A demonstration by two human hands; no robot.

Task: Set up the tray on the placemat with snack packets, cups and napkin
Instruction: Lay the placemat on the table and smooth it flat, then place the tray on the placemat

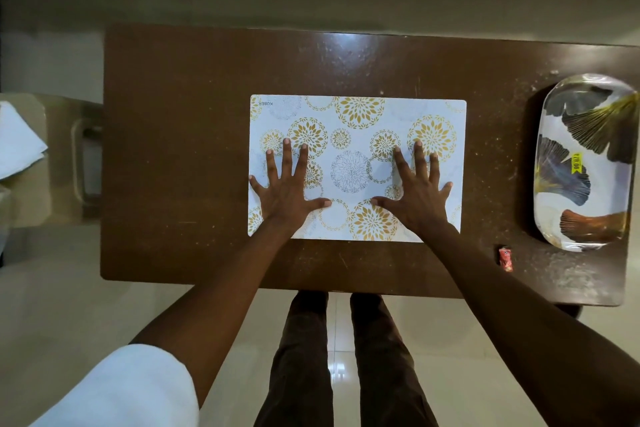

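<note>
Head view: both hands [353,184] flat, fingers spread, empty, on placemat [360,114]; tray [585,163] far right.

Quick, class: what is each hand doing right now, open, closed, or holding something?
Left hand: open, fingers spread, flat on the placemat, holding nothing.
Right hand: open, fingers spread, flat on the placemat, holding nothing.

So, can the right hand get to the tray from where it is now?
Probably yes. The right hand lies flat and empty on the placemat, and only bare table lies between it and the tray at the right end.
</note>
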